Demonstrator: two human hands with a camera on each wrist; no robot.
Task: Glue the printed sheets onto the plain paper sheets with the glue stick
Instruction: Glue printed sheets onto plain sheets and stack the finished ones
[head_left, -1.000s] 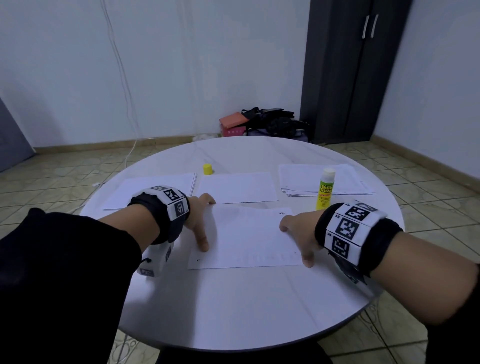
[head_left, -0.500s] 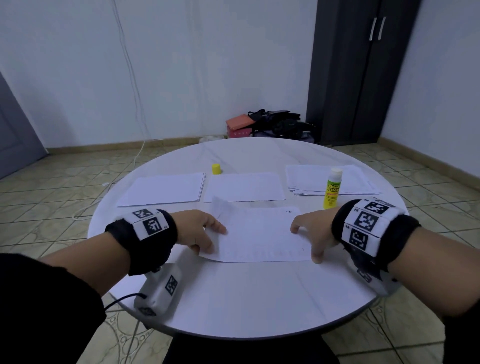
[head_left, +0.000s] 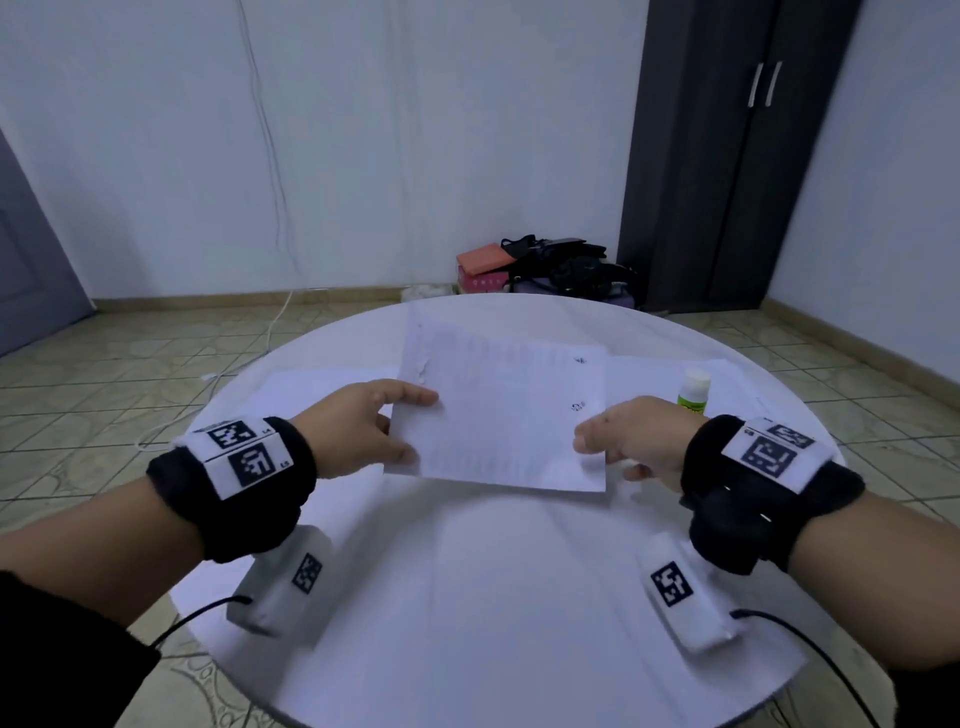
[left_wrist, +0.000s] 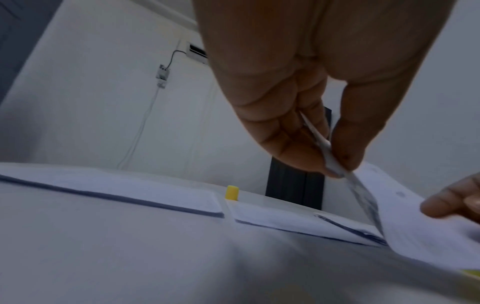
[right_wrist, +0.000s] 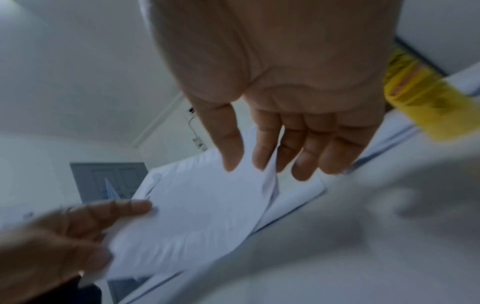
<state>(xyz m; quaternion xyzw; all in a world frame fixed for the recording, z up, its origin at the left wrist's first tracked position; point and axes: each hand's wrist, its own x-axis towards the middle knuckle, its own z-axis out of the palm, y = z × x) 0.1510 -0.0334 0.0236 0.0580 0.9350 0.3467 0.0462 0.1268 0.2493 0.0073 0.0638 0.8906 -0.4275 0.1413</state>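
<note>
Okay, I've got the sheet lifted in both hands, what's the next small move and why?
Probably carry the printed sheet forward and lower it squarely onto the plain sheet behind it. The left hand pinches one edge, the right hand holds the other, and the glue stick stands uncapped, its yellow cap apart.

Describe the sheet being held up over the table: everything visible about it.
The sheet is thin white paper with faint printed lines and two small dark marks near its right edge. It is lifted clear of the round table, tilted toward the camera. The left hand pinches its left edge; the right hand pinches the right edge.
</note>
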